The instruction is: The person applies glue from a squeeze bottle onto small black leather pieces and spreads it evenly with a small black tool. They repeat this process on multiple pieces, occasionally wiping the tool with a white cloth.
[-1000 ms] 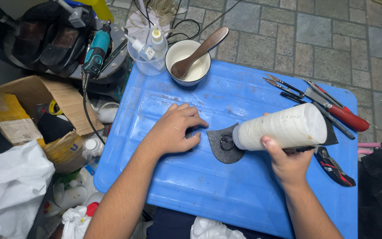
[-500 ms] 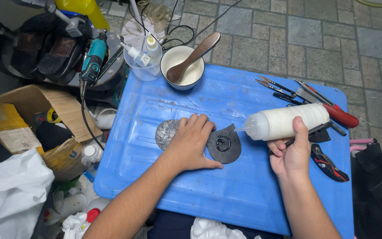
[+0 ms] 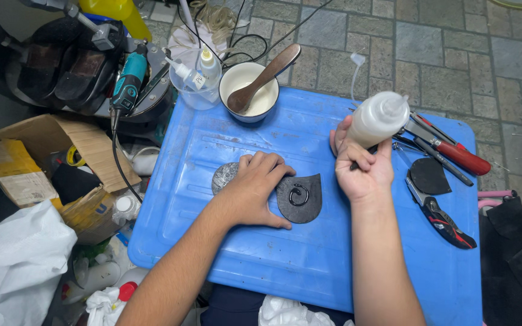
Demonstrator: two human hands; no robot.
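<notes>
My left hand (image 3: 255, 187) lies flat on the blue plastic tabletop (image 3: 225, 253), pressing down a dark heel-shaped rubber piece (image 3: 300, 197) that carries a glossy spiral line of glue. A grey round piece (image 3: 223, 176) peeks out to the left of that hand. My right hand (image 3: 364, 166) grips a white squeeze bottle (image 3: 379, 118), now upright with its nozzle pointing up and away, to the right of the rubber piece. A second dark rubber piece (image 3: 429, 175) rests right of that hand.
A white bowl with a wooden spoon (image 3: 255, 84) stands at the table's far edge. Red-handled tools (image 3: 454, 154) and a red-black knife (image 3: 442, 220) lie at the right. A cardboard box (image 3: 43, 163), a teal rotary tool (image 3: 127, 84) and shoes (image 3: 61, 66) crowd the left floor.
My right hand has lifted the bottle from lying sideways over the rubber piece to upright, leaving a spiral of glue. My left hand shifted left, uncovering the grey piece.
</notes>
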